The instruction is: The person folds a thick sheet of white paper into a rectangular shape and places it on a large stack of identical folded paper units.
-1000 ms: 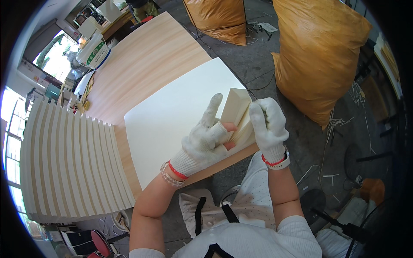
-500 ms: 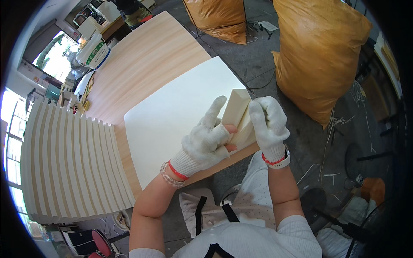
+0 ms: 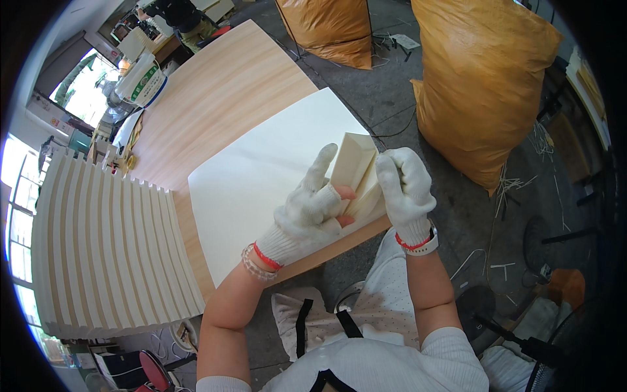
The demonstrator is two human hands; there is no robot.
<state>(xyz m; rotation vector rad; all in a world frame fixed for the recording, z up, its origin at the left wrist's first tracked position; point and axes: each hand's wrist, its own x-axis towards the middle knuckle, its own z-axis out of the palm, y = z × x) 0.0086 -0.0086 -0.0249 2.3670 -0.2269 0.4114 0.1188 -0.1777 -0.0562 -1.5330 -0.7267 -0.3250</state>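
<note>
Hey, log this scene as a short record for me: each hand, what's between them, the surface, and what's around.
Left hand: white glove, two bare fingertips at a cream box-like piece
Right hand: white glove, fingers curled, at the piece's right side; exact grip hidden
Surface: white sheet on a wood-grain table
Left of the sheet: ridged pale stack
Table's far left: white bucket
Floor beyond, to the right: two orange sacks
Background: another person, partly in view

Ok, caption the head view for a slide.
Gloved left hand and right hand at a folded cream piece over white sheet.
</note>
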